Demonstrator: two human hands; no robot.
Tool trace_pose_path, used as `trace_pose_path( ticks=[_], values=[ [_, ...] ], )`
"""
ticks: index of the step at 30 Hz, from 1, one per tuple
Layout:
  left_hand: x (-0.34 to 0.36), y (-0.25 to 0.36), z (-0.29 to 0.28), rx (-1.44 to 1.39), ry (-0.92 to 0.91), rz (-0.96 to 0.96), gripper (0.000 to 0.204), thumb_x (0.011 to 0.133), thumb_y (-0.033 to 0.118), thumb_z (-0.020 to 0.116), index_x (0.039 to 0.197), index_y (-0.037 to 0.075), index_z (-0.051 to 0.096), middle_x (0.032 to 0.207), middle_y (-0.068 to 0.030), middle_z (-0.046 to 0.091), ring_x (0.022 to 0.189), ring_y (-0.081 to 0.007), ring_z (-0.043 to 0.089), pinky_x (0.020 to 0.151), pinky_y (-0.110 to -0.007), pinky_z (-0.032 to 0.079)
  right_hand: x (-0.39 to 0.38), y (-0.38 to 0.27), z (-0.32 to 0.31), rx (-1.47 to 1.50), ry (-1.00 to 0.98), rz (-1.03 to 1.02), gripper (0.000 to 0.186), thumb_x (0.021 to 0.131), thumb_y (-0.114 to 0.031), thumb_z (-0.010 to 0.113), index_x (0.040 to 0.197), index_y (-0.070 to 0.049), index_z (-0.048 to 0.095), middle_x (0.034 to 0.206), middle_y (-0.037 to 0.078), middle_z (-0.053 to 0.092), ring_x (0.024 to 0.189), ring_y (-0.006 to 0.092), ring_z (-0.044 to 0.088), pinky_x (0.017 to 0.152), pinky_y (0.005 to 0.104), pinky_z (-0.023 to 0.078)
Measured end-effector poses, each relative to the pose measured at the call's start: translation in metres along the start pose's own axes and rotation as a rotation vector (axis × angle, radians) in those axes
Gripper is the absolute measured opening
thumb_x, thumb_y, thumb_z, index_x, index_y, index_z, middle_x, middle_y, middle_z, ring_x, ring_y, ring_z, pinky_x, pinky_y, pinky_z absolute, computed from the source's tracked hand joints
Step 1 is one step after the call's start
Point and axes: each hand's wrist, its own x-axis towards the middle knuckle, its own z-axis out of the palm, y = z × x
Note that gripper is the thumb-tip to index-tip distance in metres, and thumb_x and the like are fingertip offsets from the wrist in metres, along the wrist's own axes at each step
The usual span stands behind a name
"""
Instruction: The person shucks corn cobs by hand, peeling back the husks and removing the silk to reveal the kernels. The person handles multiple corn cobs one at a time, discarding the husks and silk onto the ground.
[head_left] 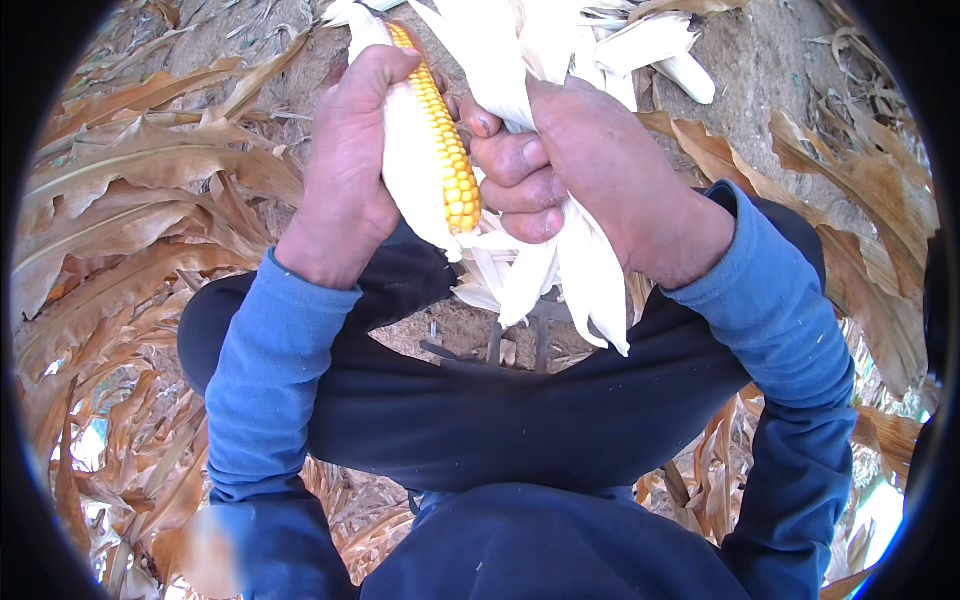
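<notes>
An ear of corn (pixel 447 135) with yellow kernels is partly bared, pale husk still covering its left side. My left hand (pixel 350 150) is wrapped round it, the thumb lying over the husk near the upper end. Just to the right, my right hand (pixel 600 165) is closed in a fist on pulled-back husk leaves (pixel 590 270). Some of these leaves stick up above the fist and others hang below it. The fingers of my left hand behind the ear are mostly hidden.
Loose pale husks (pixel 650 50) lie on the bare soil (pixel 745 95) beyond my right hand. Dry brown corn leaves (pixel 150 190) cover the ground at both sides. My bent legs in dark trousers (pixel 520 410) are below my hands.
</notes>
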Motion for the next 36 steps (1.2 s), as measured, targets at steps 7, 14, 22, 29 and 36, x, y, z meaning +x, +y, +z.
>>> trace_pose_path(
  ticks=[7, 14, 22, 29, 36],
  values=[
    [0.004, 0.004, 0.006, 0.506, 0.221, 0.285, 0.028, 0.084, 0.019, 0.064, 0.095, -0.007, 0.063, 0.075, -0.0065, 0.062, 0.062, -0.0128, 0.06, 0.057, -0.027, 0.048, -0.003, 0.008, 0.013, -0.061, 0.2, -0.069, 0.022, 0.099, -0.024, 0.037, 0.085, -0.009, 0.044, 0.059, -0.007, 0.031, 0.045, 0.0034, 0.028, 0.04, 0.0203, 0.029],
    [0.015, 0.009, 0.003, 0.244, 0.055, 0.146, 0.027, 0.091, 0.019, 0.055, 0.099, -0.006, 0.06, 0.079, -0.0101, 0.063, 0.063, -0.0158, 0.063, 0.057, -0.028, 0.053, 0.0, 0.0, 0.002, 0.086, -0.022, -0.034, 0.02, 0.101, -0.023, 0.035, 0.088, -0.011, 0.044, 0.06, -0.009, 0.03, 0.045, 0.0016, 0.026, 0.04, 0.0176, 0.029],
    [0.022, 0.009, -0.019, -0.252, -0.456, -0.334, 0.039, 0.099, 0.031, 0.045, 0.114, -0.004, 0.055, 0.089, -0.0111, 0.066, 0.071, -0.0148, 0.066, 0.064, -0.027, 0.058, -0.003, -0.012, 0.002, -0.114, -0.174, 0.037, 0.021, 0.101, -0.023, 0.035, 0.088, -0.011, 0.045, 0.059, -0.01, 0.03, 0.044, 0.0001, 0.022, 0.037, 0.0175, 0.024],
    [0.007, 0.012, -0.008, 0.08, -0.208, -0.068, 0.035, 0.097, 0.025, 0.047, 0.114, -0.005, 0.056, 0.095, -0.0114, 0.065, 0.079, -0.0172, 0.066, 0.071, -0.029, 0.058, -0.004, -0.004, -0.001, -0.25, -0.084, -0.002, 0.032, 0.103, -0.036, 0.035, 0.087, -0.01, 0.044, 0.06, -0.01, 0.027, 0.046, -0.0004, 0.023, 0.039, 0.0172, 0.024],
    [-0.004, 0.001, 0.007, 0.283, -0.061, 0.079, 0.031, 0.094, 0.021, 0.055, 0.111, -0.005, 0.055, 0.092, -0.008, 0.062, 0.08, -0.0143, 0.063, 0.07, -0.028, 0.053, 0.013, -0.002, -0.02, -0.144, -0.148, -0.395, 0.035, 0.091, -0.037, 0.067, 0.087, -0.004, 0.055, 0.063, -0.006, 0.041, 0.052, 0.0026, 0.045, 0.05, 0.0197, 0.045]
  ],
)
